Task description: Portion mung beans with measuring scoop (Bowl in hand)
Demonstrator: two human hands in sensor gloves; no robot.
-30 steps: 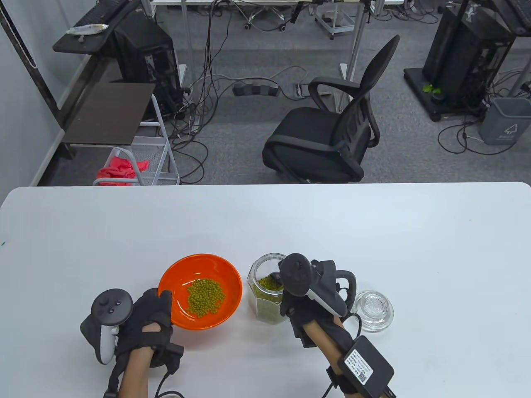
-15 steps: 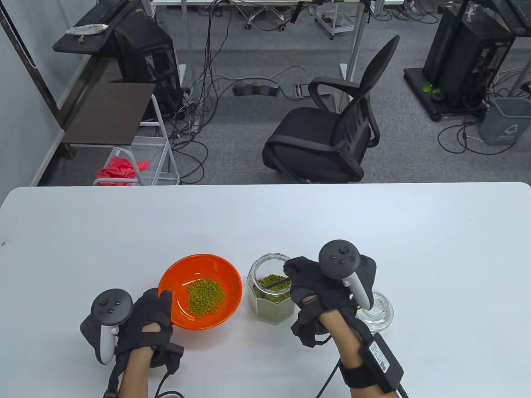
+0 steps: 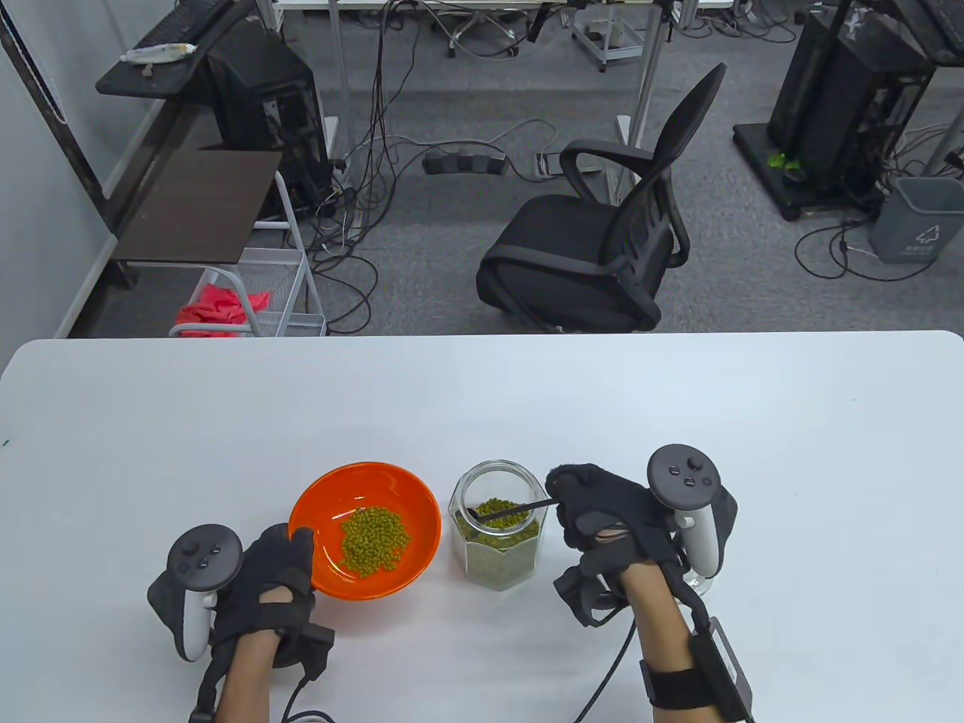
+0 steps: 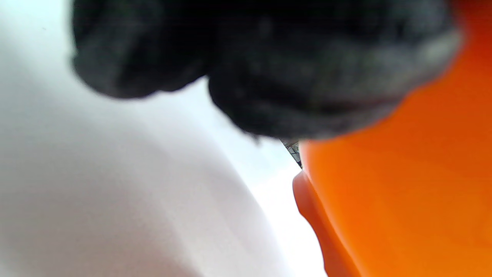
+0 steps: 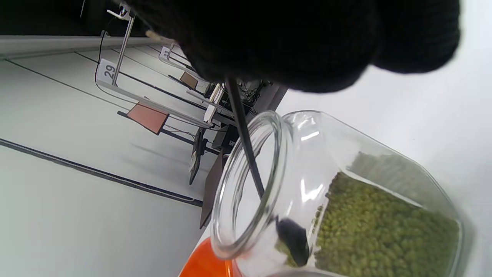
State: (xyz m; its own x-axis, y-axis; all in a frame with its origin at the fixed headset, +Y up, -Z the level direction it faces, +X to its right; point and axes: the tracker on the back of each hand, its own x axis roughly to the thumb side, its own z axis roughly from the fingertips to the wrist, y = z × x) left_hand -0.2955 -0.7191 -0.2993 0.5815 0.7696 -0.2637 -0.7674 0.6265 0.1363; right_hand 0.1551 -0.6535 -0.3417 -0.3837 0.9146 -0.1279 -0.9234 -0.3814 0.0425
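Here the orange bowl (image 3: 392, 482) sits on the white desk (image 3: 482, 399), left of the glass jar (image 3: 495, 538) and just beside it. A heap of mung beans (image 3: 373, 541) lies in the bowl's middle. The left hand (image 3: 260, 584) grips the bowl at its near-left rim, the thumb over the edge and onto the inner wall; the left wrist view is blurred but shows dark gloved fingers (image 4: 292, 69) pressed on the bowl's orange outer wall, above its foot.

The jar stands upright with its mouth open and is more than half full of mung beans. The right hand (image 3: 610, 520) is to the jar's right, its fingers (image 3: 565, 482) closed narrow around the thin black handle of the measuring scoop (image 3: 504, 510). The handle slants over the jar's right rim and down into the mouth. In the right wrist view the scoop's dark head (image 5: 294, 240) is inside the glass, dipped at the edge of the beans.

A clear glass lid (image 3: 697, 584) lies on the desk behind the right hand, mostly hidden by it and its tracker.
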